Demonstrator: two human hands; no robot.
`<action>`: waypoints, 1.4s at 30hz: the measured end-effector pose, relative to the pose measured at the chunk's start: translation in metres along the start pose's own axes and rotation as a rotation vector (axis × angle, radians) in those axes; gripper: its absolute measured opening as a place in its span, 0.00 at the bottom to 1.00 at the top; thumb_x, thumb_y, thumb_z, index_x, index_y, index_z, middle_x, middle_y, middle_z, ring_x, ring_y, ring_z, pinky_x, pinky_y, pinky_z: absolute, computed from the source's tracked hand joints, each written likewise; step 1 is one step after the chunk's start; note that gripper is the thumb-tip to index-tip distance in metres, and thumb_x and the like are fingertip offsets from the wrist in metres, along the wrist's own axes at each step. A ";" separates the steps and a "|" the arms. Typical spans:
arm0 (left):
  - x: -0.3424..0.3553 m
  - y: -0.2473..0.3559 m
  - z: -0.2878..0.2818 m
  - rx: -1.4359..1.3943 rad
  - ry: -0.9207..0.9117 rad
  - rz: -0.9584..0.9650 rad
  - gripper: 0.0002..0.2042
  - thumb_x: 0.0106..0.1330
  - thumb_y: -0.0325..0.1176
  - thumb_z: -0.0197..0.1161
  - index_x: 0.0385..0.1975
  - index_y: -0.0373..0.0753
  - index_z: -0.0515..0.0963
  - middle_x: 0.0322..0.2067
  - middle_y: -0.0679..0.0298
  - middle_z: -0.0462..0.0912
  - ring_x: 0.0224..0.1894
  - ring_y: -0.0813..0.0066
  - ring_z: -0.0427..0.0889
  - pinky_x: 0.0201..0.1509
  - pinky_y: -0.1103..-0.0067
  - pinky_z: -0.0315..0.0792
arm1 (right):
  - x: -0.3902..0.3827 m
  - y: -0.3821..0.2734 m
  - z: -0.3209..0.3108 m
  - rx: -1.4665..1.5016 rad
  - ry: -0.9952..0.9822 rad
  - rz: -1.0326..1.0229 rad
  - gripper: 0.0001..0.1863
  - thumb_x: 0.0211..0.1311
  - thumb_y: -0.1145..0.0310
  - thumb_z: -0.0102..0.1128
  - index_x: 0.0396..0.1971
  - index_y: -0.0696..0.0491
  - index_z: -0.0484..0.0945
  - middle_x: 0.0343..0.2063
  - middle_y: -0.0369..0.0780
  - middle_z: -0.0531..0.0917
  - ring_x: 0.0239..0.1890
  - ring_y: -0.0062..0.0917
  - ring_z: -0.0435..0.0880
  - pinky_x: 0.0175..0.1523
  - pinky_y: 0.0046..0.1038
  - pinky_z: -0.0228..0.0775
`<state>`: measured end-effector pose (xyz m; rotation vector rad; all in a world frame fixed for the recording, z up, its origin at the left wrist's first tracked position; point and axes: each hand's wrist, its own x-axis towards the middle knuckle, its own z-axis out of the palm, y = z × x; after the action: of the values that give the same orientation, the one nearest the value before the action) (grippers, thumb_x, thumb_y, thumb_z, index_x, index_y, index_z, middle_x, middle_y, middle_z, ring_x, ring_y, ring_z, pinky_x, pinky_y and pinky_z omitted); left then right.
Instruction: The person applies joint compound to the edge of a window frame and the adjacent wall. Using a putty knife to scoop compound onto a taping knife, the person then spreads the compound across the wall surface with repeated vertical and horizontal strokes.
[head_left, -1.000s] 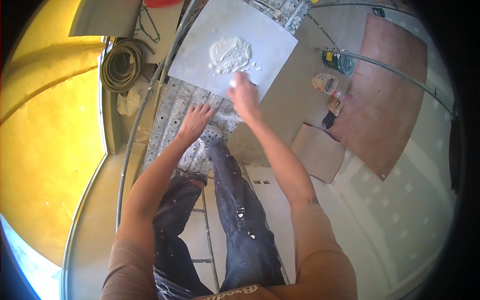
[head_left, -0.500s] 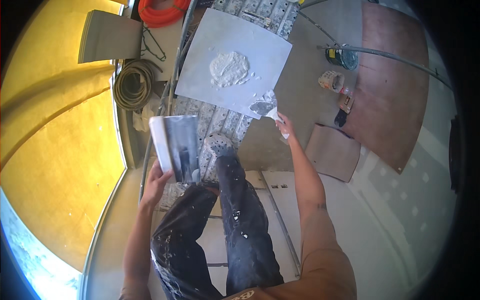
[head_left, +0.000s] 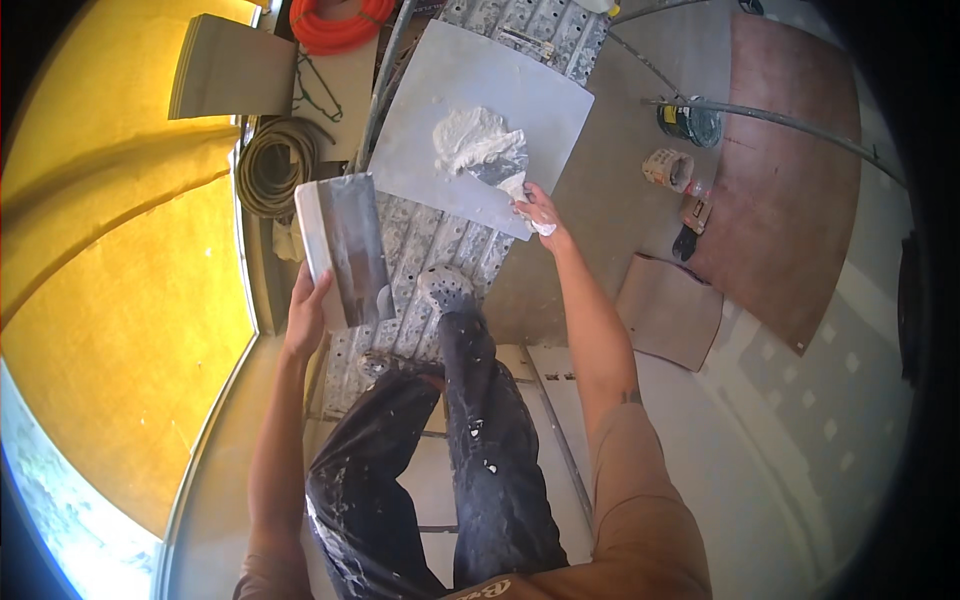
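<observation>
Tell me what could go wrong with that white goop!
A lump of white paste might slip off the scraper in the right hand and splat on the metal platform. The board could get bumped, because its lower right corner seems to poke past the platform's edge. The left hand grips a wide metal blade, so with both hands full, grabbing on after a slip might be hard.

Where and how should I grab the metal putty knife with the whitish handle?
Probably by its whitish, paste-smeared handle, coming from the lower right: it points that way, where the right hand grips it, while the grey metal blade points up-left, at the white paste.
</observation>
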<state>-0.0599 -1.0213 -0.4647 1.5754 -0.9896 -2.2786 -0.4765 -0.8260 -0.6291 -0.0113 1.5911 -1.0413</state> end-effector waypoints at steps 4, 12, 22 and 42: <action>0.031 0.009 0.024 -0.009 -0.097 0.107 0.26 0.76 0.34 0.55 0.70 0.36 0.57 0.63 0.60 0.70 0.62 0.71 0.71 0.66 0.71 0.66 | -0.038 -0.022 0.005 0.044 -0.088 -0.148 0.27 0.60 0.80 0.60 0.61 0.59 0.67 0.48 0.41 0.81 0.49 0.24 0.79 0.57 0.26 0.67; 0.070 0.077 0.138 -0.199 -0.126 0.069 0.23 0.75 0.36 0.55 0.67 0.42 0.60 0.56 0.63 0.75 0.57 0.71 0.76 0.61 0.71 0.72 | -0.185 -0.119 0.043 0.067 0.017 -0.475 0.23 0.63 0.83 0.55 0.59 0.58 0.69 0.49 0.40 0.80 0.50 0.23 0.78 0.59 0.27 0.67; -0.084 0.277 0.264 -0.268 -0.451 0.169 0.24 0.76 0.35 0.54 0.67 0.36 0.59 0.56 0.59 0.76 0.54 0.71 0.79 0.59 0.74 0.73 | -0.352 -0.308 0.089 -0.704 0.533 -1.183 0.37 0.50 0.89 0.56 0.61 0.43 0.79 0.42 0.41 0.79 0.45 0.37 0.75 0.51 0.37 0.67; -0.491 0.450 0.150 -0.293 -0.229 0.520 0.24 0.74 0.41 0.55 0.66 0.38 0.66 0.51 0.57 0.81 0.47 0.67 0.84 0.52 0.70 0.79 | -0.666 -0.457 0.281 -0.288 -0.097 -1.397 0.23 0.59 0.88 0.60 0.53 0.54 0.81 0.43 0.41 0.76 0.45 0.29 0.77 0.49 0.25 0.70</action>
<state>-0.0819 -1.0494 0.2175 0.8340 -0.9264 -2.1294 -0.2703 -0.9213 0.1949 -1.5140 1.5349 -1.7450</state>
